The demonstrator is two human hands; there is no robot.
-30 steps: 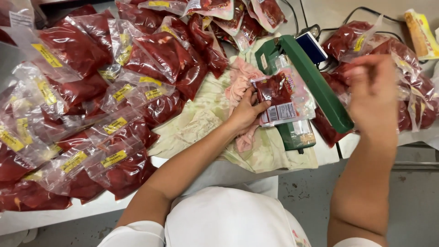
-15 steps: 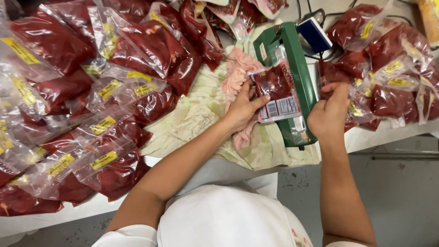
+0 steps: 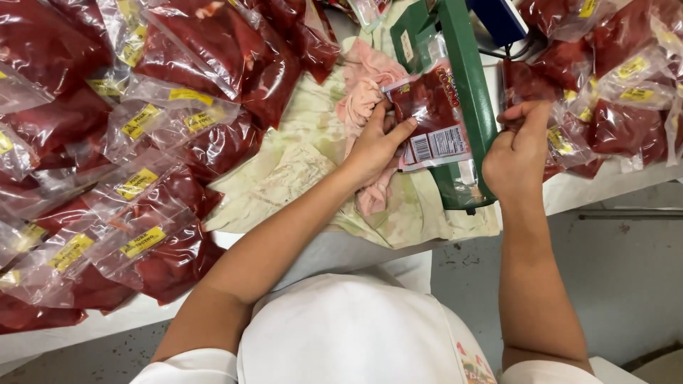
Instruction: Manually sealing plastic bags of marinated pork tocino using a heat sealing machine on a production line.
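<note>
My left hand point(image 3: 376, 144) holds a clear bag of dark red food point(image 3: 429, 114) with a printed label, pinning it on a pink cloth point(image 3: 363, 89). The bag's right edge lies under the long bar of a green heat sealer point(image 3: 466, 92). My right hand point(image 3: 518, 153) is curled shut at the bar's near end, against its right side. The bar lies down across the bag.
Several sealed bags of the same red food with yellow labels point(image 3: 142, 142) are heaped to the left, and more bags point(image 3: 612, 92) lie on the right. A pale patterned cloth point(image 3: 299, 163) covers the white table point(image 3: 71, 334) under the sealer. The table's near edge is at my waist.
My right hand came down from mid-air to the sealer bar's near end, and the bar dropped from raised onto the bag. My left hand kept holding the bag.
</note>
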